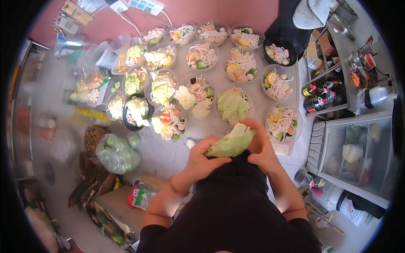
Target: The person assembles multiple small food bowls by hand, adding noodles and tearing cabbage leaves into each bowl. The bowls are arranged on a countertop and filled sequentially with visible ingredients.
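A pale green cabbage leaf (230,141) is held up in front of my body, at the near edge of the table. My left hand (201,158) is closed on its left end, thumb along the lower side. At the leaf's right end, my right hand (262,145) curves round the edge, its fingers at the far side and slightly blurred. Just beyond the leaf stands a clear bowl topped with a large cabbage leaf (233,104). To the right of my hands is a bowl of thick white noodles (282,123) with vegetables. Another bowl (169,123) with cabbage and noodles stands to the left.
Several more filled bowls cover the grey table (206,126), including a black bowl (278,51) at the far right. A bag of cabbages (118,154) lies on the floor at left. On the right are a glass-topped freezer (354,156) and a shelf with bottles (314,103).
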`<action>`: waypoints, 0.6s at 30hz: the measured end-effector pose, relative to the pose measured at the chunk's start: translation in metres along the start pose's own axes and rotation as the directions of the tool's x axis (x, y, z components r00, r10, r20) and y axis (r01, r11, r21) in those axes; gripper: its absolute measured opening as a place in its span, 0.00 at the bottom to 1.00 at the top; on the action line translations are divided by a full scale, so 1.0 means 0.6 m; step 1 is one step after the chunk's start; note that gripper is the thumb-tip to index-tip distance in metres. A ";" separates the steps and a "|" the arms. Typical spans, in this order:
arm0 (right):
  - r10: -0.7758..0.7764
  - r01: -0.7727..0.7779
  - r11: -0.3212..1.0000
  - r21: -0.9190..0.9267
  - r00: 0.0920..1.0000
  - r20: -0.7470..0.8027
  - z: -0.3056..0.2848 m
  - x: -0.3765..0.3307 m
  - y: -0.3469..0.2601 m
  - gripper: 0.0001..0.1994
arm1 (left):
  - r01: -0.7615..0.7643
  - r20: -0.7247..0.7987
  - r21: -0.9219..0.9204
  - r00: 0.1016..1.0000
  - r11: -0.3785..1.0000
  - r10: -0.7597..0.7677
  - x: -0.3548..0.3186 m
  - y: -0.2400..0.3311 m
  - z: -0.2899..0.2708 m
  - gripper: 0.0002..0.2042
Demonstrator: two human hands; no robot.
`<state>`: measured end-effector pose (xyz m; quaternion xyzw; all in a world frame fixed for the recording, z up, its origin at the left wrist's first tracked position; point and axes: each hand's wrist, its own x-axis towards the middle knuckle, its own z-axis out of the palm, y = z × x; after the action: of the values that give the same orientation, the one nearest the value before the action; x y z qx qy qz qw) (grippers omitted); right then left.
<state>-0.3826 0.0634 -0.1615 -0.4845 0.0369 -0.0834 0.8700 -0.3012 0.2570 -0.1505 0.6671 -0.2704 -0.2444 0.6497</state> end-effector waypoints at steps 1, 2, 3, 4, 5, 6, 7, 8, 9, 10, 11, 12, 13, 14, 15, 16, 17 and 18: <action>0.092 -0.093 0.996 -0.019 0.996 -0.018 0.000 0.002 0.003 0.42 | -0.046 -0.004 0.031 0.999 0.998 0.046 0.007 0.000 0.004 0.19; 0.191 -0.192 0.981 -0.035 0.981 -0.040 0.002 -0.002 0.008 0.41 | -0.182 0.067 0.176 0.983 0.967 0.173 0.013 0.008 0.002 0.18; 0.289 -0.292 0.955 -0.048 0.955 -0.061 0.002 -0.002 0.013 0.39 | -0.173 0.082 0.104 0.983 0.979 0.165 0.022 0.006 -0.010 0.17; 0.245 -0.244 0.969 0.027 0.968 -0.058 -0.006 0.005 0.017 0.29 | -0.161 0.095 0.032 0.983 0.986 0.158 0.032 0.001 -0.027 0.17; 0.283 -0.282 0.959 0.039 0.959 -0.023 -0.009 0.007 0.013 0.28 | -0.139 0.095 -0.035 0.985 0.990 0.142 0.035 -0.003 -0.038 0.17; 0.319 -0.320 0.946 0.050 0.948 0.013 -0.009 0.009 0.005 0.27 | 0.143 0.159 -0.370 0.983 0.918 -0.089 0.038 0.032 -0.037 0.16; 0.354 -0.357 0.932 0.059 0.934 0.049 -0.012 0.010 0.001 0.26 | 0.217 0.217 -0.345 0.965 0.913 -0.147 0.041 0.034 -0.039 0.16; 0.376 -0.378 0.926 -0.013 0.917 0.130 -0.023 0.011 0.008 0.30 | 0.287 0.279 -0.316 0.939 0.904 -0.200 0.046 0.036 -0.042 0.15; 0.353 -0.367 0.927 0.080 0.924 0.147 -0.022 0.011 0.019 0.32 | 0.354 0.339 -0.282 0.906 0.892 -0.253 0.049 0.037 -0.044 0.15; 0.329 -0.354 0.919 0.174 0.931 0.160 -0.017 0.009 0.027 0.34 | 0.443 0.385 -0.343 0.871 0.828 -0.306 0.050 0.036 -0.045 0.13; 0.302 -0.339 0.903 0.264 0.938 0.170 -0.014 0.010 0.034 0.36 | 0.464 0.369 -0.475 0.876 0.748 -0.309 0.048 0.035 -0.039 0.13; 0.288 -0.336 0.869 0.362 0.940 0.180 -0.011 0.012 0.044 0.38 | 0.471 0.355 -0.596 0.881 0.650 -0.313 0.045 0.033 -0.027 0.13; 0.273 -0.330 0.826 0.457 0.944 0.188 -0.005 0.015 0.055 0.40 | 0.465 0.341 -0.703 0.885 0.538 -0.318 0.041 0.031 -0.018 0.13; 0.259 -0.321 0.774 0.547 0.947 0.189 0.001 0.015 0.062 0.42 | 0.457 0.345 -0.739 0.888 0.495 -0.305 0.039 0.021 -0.016 0.13; 0.264 -0.309 0.747 0.589 0.951 0.163 0.008 0.014 0.067 0.41 | 0.447 0.312 -0.739 0.890 0.504 -0.332 0.037 0.016 -0.014 0.12; 0.271 -0.295 0.719 0.630 0.953 0.137 0.015 0.013 0.071 0.39 | 0.438 0.280 -0.739 0.891 0.512 -0.359 0.035 0.015 -0.011 0.12; 0.280 -0.281 0.691 0.667 0.954 0.112 0.020 0.013 0.074 0.38 | 0.427 0.246 -0.740 0.891 0.519 -0.383 0.035 0.015 -0.008 0.12; 0.349 -0.317 0.766 0.559 0.936 0.052 0.025 0.015 0.072 0.37 | 0.383 0.173 -0.678 0.913 0.627 -0.371 0.034 0.015 -0.008 0.11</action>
<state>-0.3668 0.0964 -0.1901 -0.1917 0.1198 0.0516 0.9728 -0.2836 0.2465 -0.1411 0.4104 -0.0177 -0.4641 0.7848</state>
